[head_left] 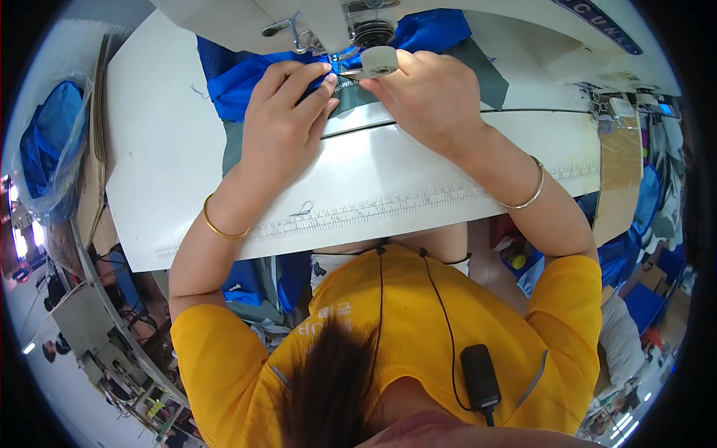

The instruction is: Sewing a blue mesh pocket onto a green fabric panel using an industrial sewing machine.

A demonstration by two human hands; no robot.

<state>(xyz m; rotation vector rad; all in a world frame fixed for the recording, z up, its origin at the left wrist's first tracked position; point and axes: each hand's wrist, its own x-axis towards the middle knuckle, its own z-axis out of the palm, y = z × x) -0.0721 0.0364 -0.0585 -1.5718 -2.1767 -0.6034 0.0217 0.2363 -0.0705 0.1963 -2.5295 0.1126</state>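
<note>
A white sewing machine spans the top, its presser foot over blue fabric and grey-green fabric with pale lettering. My left hand rests on the fabric left of the needle, fingers slightly apart and bent, fingertips pressing beside the foot. My right hand is closed just right of the foot, thumb low near a thin metal piece; what it grips is partly hidden by a pale rounded machine part and cannot be made out clearly.
The white table has a printed ruler along its front edge and a loose thread. Bagged blue items and cardboard sit left; more cardboard and blue fabric lie right. Shelving and small distant figures show lower left.
</note>
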